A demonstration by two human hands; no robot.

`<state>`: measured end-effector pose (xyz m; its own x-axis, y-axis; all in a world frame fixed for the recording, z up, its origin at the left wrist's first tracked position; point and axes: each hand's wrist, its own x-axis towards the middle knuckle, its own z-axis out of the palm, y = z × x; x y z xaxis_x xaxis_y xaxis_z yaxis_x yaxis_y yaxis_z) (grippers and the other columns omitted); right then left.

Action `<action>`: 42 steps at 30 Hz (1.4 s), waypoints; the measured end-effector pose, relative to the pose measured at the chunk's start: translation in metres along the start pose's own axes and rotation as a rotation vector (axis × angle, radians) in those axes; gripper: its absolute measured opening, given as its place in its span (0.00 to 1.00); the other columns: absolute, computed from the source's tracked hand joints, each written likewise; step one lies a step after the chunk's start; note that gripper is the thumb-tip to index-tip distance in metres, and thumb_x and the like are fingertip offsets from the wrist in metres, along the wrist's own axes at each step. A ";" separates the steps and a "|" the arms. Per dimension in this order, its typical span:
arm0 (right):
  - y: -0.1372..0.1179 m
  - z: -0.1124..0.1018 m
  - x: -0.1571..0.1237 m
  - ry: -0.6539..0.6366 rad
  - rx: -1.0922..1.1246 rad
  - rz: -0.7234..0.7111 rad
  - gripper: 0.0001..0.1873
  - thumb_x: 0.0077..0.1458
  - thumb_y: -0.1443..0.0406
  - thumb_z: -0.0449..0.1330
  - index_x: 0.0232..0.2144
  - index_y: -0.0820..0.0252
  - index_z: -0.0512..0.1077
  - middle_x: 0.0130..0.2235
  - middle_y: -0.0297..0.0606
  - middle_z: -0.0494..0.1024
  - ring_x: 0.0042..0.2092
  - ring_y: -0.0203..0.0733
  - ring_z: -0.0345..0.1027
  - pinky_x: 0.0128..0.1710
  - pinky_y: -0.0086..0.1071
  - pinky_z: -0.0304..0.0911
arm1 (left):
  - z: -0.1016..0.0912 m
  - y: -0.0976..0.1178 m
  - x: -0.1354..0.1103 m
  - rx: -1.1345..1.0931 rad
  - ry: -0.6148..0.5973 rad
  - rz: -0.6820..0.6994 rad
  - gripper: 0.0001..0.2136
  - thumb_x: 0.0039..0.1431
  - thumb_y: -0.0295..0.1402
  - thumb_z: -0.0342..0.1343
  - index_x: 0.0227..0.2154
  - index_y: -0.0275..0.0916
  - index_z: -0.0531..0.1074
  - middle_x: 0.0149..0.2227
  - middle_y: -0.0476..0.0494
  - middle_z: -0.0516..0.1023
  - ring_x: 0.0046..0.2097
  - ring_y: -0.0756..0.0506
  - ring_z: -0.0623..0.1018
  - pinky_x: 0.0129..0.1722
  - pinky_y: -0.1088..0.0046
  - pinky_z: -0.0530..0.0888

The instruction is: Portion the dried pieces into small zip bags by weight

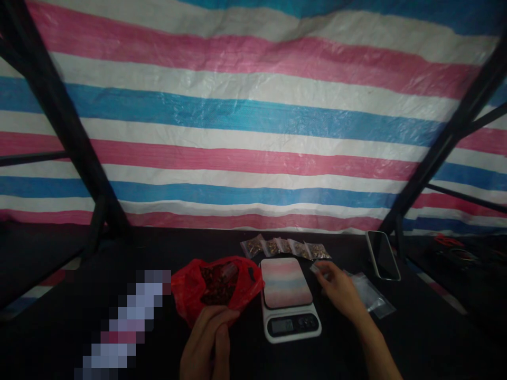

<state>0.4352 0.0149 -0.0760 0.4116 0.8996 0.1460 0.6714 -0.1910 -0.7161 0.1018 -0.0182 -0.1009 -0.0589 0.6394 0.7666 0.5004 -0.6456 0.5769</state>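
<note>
1. Fingers (227,316) of the left hand (208,340), at the lower centre of the frame, curl onto the near edge of a red plastic bag (190,287); the grip looks closed on the plastic, though the dim light hides how firmly.
2. Right hand (340,295), right of centre, reaches toward the upper right corner of a digital scale (287,298); its fingers (322,270) pinch a small clear packet (316,267), held just beside the scale's platform.
3. Red plastic bag: lies open on the dark desk (415,338), left of the scale and just beside it, with dark reddish-brown contents (214,282) showing in its mouth.
4. Digital scale: white body, display and buttons on the near edge; its platform mirrors the stripes behind.
5. Row of filled packets (285,247): lined up above the scale, near the far edge of the desk.
6. Clear empty bags (370,298): a loose heap at the right of the right hand.
7. Phone (382,255): lies flat, screen dark, further right.
8. Striped tarpaulin (253,132): pink, white and blue, fills the upper frame between dark metal posts (59,111).
</note>
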 end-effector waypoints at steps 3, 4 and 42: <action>-0.013 -0.008 0.000 0.119 0.252 -0.029 0.22 0.50 0.47 0.61 0.40 0.55 0.74 0.33 0.41 0.83 0.37 0.51 0.79 0.41 0.41 0.71 | 0.002 0.004 -0.002 -0.036 -0.021 0.005 0.14 0.75 0.33 0.48 0.42 0.46 0.80 0.40 0.46 0.82 0.42 0.48 0.83 0.44 0.75 0.80; -0.022 -0.010 -0.002 0.138 0.333 -0.062 0.24 0.49 0.45 0.63 0.40 0.56 0.74 0.33 0.41 0.83 0.39 0.52 0.79 0.42 0.41 0.71 | 0.003 0.004 -0.003 -0.025 -0.031 0.023 0.13 0.75 0.34 0.48 0.43 0.46 0.80 0.41 0.45 0.82 0.43 0.47 0.83 0.45 0.74 0.80; -0.188 0.116 -0.037 -0.357 -0.266 -0.456 0.07 0.67 0.65 0.61 0.43 0.60 0.79 0.47 0.48 0.82 0.53 0.54 0.75 0.54 0.42 0.64 | -0.018 -0.015 -0.006 0.248 -0.095 0.124 0.15 0.73 0.50 0.51 0.44 0.45 0.73 0.32 0.46 0.85 0.31 0.47 0.86 0.31 0.78 0.81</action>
<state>0.2224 0.0635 -0.0260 -0.1517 0.9803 0.1264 0.8797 0.1922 -0.4350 0.0797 -0.0202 -0.1091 0.0912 0.6060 0.7903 0.6953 -0.6069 0.3851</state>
